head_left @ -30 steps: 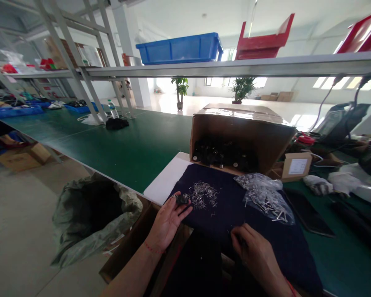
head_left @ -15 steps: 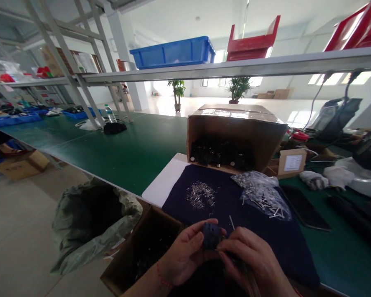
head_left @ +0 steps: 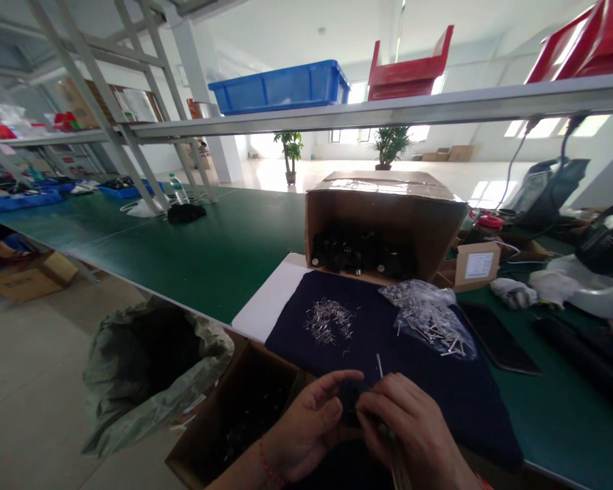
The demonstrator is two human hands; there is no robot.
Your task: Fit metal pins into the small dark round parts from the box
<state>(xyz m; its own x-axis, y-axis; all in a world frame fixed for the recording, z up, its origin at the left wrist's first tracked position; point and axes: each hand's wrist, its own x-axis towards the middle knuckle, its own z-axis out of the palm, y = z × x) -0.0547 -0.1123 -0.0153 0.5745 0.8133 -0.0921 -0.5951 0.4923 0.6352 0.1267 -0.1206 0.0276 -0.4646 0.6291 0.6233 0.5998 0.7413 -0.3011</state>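
Near the bottom centre, my left hand (head_left: pixel 311 422) is closed round a small dark block-shaped part (head_left: pixel 351 393), thumb on its near side. My right hand (head_left: pixel 409 422) presses its fingertips against the right side of the same part. A tool with a thin metal shaft (head_left: pixel 379 365) sticks up out of the right hand; the hand covers most of the rest. Beyond both hands, a loose pile of small metal pins (head_left: pixel 329 321) lies on a dark blue cloth (head_left: pixel 372 340). To its right is a clear plastic bag of metal pins (head_left: pixel 429 316).
An open cardboard box (head_left: pixel 388 197) with black parts stands behind the cloth. Below the table edge are another cardboard box (head_left: pixel 184 452) and a green sack (head_left: pixel 107 401). A black phone-like slab (head_left: pixel 500 340) lies at right. A shelf (head_left: pixel 286 121) crosses above the table.
The dark part has turned in my fingers, so its holed face is now in shadow. My right hand has shifted slightly left, closer over the part. The view has moved slightly.
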